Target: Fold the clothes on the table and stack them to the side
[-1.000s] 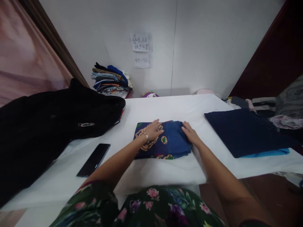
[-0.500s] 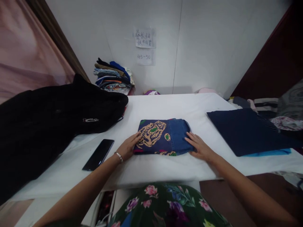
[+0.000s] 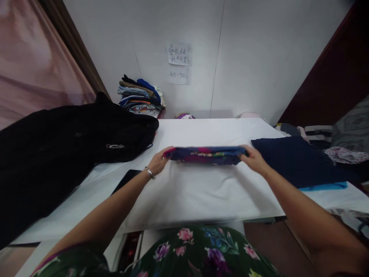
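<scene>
A folded blue garment (image 3: pixel 206 155) with a tan, green and magenta print is held between my hands above the white-covered table (image 3: pixel 198 200), its folded edge turned towards me. My left hand (image 3: pixel 160 161) grips its left end. At the right end, my right hand (image 3: pixel 255 159) is closed around the edge, thumb at the front. Most of the garment's printed face is hidden from this angle. Left of my left hand lies a dark phone (image 3: pixel 127 180), partly covered by my forearm.
A black garment (image 3: pixel 63 146) spreads over the table's left side. To the right lies a dark navy garment (image 3: pixel 291 161) with light blue cloth (image 3: pixel 325 187) beneath. A stack of folded clothes (image 3: pixel 140 96) stands by the back wall, left of two paper signs (image 3: pixel 179 63).
The garment lay flat on the table with my hands resting at its sides. Now both hands grip its ends, and it is lifted and tipped edge-on, farther from me.
</scene>
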`<state>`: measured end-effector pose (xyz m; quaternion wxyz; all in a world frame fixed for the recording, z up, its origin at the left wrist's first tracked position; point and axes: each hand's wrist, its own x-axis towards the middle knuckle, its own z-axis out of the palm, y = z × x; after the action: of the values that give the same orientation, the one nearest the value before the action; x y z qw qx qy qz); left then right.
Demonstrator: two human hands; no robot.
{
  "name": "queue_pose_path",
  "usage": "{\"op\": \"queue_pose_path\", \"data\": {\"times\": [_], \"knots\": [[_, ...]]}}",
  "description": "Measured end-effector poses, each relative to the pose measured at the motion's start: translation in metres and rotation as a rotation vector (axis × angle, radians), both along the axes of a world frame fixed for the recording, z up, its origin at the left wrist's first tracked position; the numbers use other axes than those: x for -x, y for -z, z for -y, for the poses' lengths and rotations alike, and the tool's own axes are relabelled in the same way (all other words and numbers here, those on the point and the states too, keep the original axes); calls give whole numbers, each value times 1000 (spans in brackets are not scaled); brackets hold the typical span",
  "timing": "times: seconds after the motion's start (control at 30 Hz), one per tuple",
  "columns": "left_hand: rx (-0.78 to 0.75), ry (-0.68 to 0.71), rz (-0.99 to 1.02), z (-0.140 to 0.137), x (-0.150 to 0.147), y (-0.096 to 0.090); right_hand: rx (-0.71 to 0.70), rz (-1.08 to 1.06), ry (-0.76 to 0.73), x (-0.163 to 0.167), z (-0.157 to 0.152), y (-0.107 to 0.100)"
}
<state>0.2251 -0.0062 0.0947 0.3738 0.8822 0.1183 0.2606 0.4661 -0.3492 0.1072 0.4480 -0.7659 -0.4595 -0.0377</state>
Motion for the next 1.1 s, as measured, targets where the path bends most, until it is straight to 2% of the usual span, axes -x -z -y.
{"op": "queue_pose_path", "data": {"times": [0.1,0.17,0.23,0.33,0.43,0.5,0.57,0.67,0.77,0.87,0.93,0.97,1.03,1.1], "knots": [[340,-127,71,3,-16,-48,-138,-269,-15,-23,-19,-55],[583,-119,83,4,-26,-66,-135,-481,-56,-39,-35,-72],[808,-121,-21,5,-36,-64,-23,-647,-46,-51,-52,-67],[962,-247,-270,5,-47,-32,210,-659,127,-57,-75,-26],[920,-387,-363,2,-52,6,280,-559,258,-54,-87,22],[879,-441,-368,-2,-52,25,287,-488,289,-52,-89,40],[855,-445,-368,-5,-51,36,288,-404,305,-46,-89,46],[770,-385,-337,-7,-50,45,263,-248,271,-21,-88,43],[608,-427,-296,-3,-50,51,297,70,18,20,-91,45],[467,-488,-271,3,-51,56,486,178,-169,49,-94,59],[434,-478,-259,5,-52,59,584,118,-207,50,-94,70],[432,-471,-257,6,-51,60,583,89,-213,45,-93,73],[423,-466,-259,5,-51,63,466,68,-171,28,-89,77],[405,-478,-272,3,-51,66,314,41,7,6,-85,76]]}}
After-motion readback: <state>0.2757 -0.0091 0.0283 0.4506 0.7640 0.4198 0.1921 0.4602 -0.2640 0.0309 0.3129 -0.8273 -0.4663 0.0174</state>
